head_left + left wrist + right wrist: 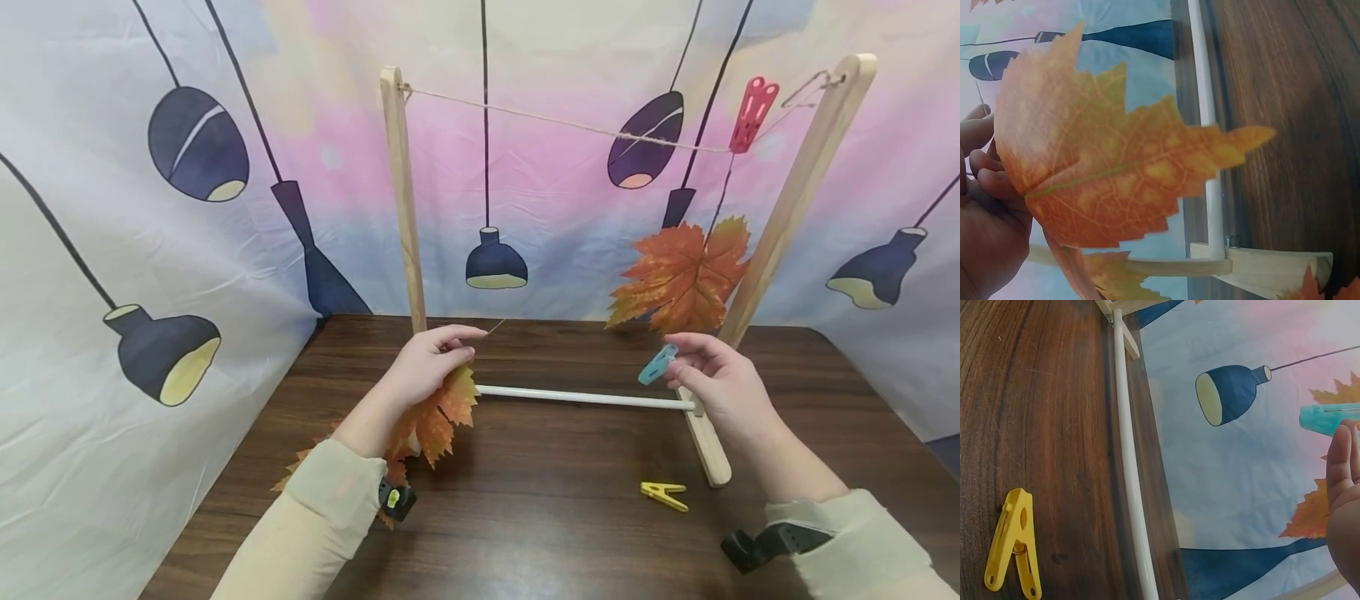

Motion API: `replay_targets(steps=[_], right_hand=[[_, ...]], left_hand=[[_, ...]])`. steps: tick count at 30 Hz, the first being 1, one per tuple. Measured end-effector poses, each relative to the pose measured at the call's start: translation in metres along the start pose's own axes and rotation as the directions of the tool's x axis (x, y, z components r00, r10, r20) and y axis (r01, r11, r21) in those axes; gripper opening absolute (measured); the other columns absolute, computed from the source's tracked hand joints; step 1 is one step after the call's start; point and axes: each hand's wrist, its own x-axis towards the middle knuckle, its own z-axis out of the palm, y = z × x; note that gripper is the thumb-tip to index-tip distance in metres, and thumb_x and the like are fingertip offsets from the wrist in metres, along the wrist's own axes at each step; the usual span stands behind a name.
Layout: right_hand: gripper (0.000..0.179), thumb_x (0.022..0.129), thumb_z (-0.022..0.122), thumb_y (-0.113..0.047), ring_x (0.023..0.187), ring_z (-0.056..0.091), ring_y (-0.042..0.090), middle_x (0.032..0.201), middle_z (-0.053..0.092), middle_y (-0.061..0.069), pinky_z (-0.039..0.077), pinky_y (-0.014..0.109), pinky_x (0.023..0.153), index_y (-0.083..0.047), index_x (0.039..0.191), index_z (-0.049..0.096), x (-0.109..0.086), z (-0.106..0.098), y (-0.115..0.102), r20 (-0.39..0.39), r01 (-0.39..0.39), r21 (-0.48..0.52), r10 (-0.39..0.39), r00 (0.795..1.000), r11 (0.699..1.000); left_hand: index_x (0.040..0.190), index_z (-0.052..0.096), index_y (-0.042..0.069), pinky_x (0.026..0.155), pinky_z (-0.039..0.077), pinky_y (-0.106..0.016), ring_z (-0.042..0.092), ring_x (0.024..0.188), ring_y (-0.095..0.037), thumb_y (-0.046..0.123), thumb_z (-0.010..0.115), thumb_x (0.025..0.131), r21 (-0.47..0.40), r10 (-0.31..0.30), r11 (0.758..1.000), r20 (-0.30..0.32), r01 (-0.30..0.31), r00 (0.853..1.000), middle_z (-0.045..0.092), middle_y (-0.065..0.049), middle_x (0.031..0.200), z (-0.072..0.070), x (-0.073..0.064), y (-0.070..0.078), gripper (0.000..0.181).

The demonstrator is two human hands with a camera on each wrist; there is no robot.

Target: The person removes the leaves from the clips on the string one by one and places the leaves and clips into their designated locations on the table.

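My left hand (431, 362) pinches an orange artificial maple leaf (442, 417) by its thin stem, which sticks out past the fingertips. In the left wrist view that leaf (1110, 169) hangs close to the fingers. On the other side, my right hand (716, 387) holds a light blue clothespin (658, 364) between thumb and fingers, seen also in the right wrist view as a teal clothespin (1329, 417). A red clothespin (753, 115) on the string (555, 118) holds another orange leaf (686, 275) by its stem. Below lies a yellow clothespin (664, 495) on the table.
The string spans two wooden posts (405, 200), joined low down by a white rod (585, 397). More leaves (300, 467) lie on the dark wooden table (540, 517) by my left forearm. Behind hangs a cloth backdrop (570, 200) printed with lamps.
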Motion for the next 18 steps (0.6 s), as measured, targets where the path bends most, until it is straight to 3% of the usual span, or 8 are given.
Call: replay_targets(steps=[9,18], right_hand=[[0.029,0.094,0.053,0.0,0.078,0.06,0.01,0.087,0.06,-0.003,0.051,0.019,0.069,-0.017,0.116,0.059,-0.003,0.002,0.005,0.001,-0.038,-0.072,0.038,0.999,0.997],[0.03,0.093,0.053,0.0,0.078,0.06,0.01,0.087,0.061,-0.004,0.052,0.019,0.069,-0.019,0.115,0.06,-0.006,0.002,0.011,-0.011,-0.056,-0.08,0.056,0.998,0.995]], left_hand=[[0.12,0.065,0.016,0.053,0.04,-0.031,0.047,0.062,-0.021,0.013,0.057,0.094,0.021,0.017,1.0,0.026,-0.017,1.0,0.06,-0.009,0.083,-0.005,-0.004,-0.002,0.027],[0.122,0.064,0.015,0.057,0.039,-0.033,0.048,0.067,-0.021,0.014,0.057,0.094,0.087,0.024,0.996,0.059,-0.029,0.998,0.06,-0.007,0.084,-0.008,-0.007,-0.01,0.029]])
